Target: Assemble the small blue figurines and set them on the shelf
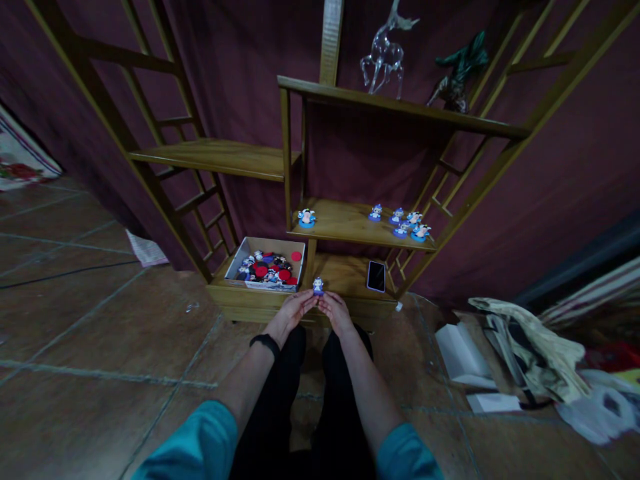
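A small white and purple figurine [319,285] on a purple base stands upright between my fingertips, in front of the lowest shelf. My left hand [296,308] is closed on its left side, and my right hand [334,310] grips it from the right. To the left, an open cardboard box [237,259] holds many small figurines and red and dark discs in a heap. On the shelf above, a figurine with a blue base [307,218] stands alone at the left. Several more figurines [397,215] with purple or blue bases are grouped towards the right.
A phone [376,276] lies on the lower shelf [343,268] at the right. Glass deer [384,57] and dark green statue [457,77] stand on the top shelf. White boxes [464,353], a cream cloth bag [537,340] and a plastic bag [597,407] lie on the floor at right.
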`<state>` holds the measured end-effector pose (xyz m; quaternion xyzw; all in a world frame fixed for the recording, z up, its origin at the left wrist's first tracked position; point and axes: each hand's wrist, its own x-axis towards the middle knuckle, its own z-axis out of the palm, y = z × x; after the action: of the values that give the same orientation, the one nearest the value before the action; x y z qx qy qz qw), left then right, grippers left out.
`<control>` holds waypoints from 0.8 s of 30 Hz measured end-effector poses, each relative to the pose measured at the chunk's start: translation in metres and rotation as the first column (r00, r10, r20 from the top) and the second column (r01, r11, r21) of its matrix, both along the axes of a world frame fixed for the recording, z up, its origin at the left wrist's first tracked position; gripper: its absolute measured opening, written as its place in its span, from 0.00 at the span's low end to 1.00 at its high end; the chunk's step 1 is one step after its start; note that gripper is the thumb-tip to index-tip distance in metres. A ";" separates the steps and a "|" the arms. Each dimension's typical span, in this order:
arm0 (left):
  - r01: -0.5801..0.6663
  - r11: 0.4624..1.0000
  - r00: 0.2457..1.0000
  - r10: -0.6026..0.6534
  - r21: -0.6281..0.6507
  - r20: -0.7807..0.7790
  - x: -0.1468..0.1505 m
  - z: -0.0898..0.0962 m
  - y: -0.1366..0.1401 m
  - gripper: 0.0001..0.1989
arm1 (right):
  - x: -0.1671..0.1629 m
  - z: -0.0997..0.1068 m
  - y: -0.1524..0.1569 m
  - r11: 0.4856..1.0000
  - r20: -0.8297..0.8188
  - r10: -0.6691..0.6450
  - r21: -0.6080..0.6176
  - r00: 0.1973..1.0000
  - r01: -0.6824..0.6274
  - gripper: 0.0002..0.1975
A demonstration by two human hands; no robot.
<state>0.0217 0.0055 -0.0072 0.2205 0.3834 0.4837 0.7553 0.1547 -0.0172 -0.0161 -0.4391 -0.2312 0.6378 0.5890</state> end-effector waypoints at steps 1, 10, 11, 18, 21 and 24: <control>0.000 1.000 1.000 0.000 0.003 0.002 0.000 0.000 0.000 0.06 | 0.000 0.000 0.000 1.000 0.000 -0.003 -0.006 1.000 0.003 0.14; 0.016 0.999 1.000 -0.015 0.050 -0.022 0.001 -0.004 0.001 0.12 | 0.001 0.001 0.000 0.999 0.006 0.033 -0.024 0.999 -0.033 0.17; 0.018 0.998 0.999 -0.016 0.059 -0.029 0.001 -0.004 0.001 0.13 | 0.001 0.000 0.001 0.999 0.006 0.036 -0.025 0.999 -0.036 0.17; -0.001 0.990 0.994 0.016 0.140 -0.106 0.006 -0.003 -0.003 0.19 | 0.001 -0.006 0.002 0.999 0.004 0.041 -0.020 0.999 -0.041 0.17; -0.010 0.983 0.990 0.035 0.185 -0.136 0.008 -0.003 -0.003 0.21 | 0.000 -0.006 0.001 0.998 0.011 0.070 -0.008 0.997 -0.070 0.17; -0.008 0.976 0.985 0.045 0.218 -0.166 0.008 -0.004 -0.003 0.22 | 0.000 -0.005 0.000 0.997 0.011 0.082 0.004 0.997 -0.082 0.16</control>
<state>0.0300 0.0030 -0.0116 0.3367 0.3942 0.5122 0.6848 0.1551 -0.0169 -0.0214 -0.4311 -0.2536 0.6588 0.5620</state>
